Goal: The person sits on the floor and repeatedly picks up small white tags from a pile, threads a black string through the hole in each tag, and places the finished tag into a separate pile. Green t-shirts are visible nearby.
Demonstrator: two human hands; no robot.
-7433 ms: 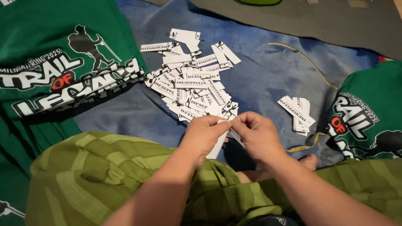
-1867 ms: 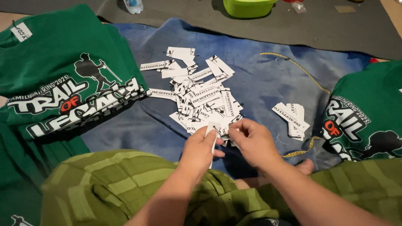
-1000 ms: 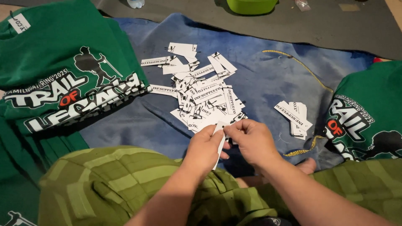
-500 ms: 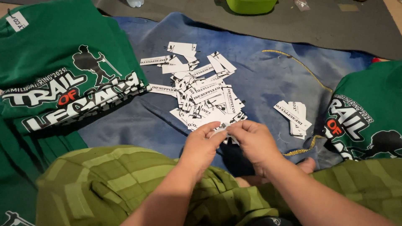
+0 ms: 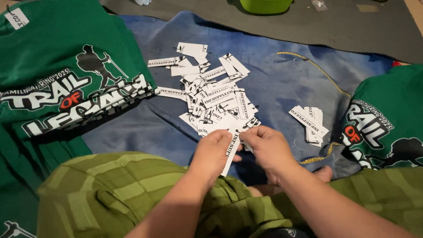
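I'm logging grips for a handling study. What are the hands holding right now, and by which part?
Both the left hand and right hand pinch one white paper tag near its upper end; its lower end hangs free.

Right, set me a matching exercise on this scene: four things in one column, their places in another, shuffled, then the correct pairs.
Things:
1. loose pile of white tags
2. small stack of white tags
3. single white tag
4. lime green tub

Places:
A. at the top edge of the view, on the dark mat
B. pinched between the left hand and the right hand
C. spread over the middle of the blue cloth
D. beside the green shirt on the right

Pairs: 1-C, 2-D, 3-B, 4-A
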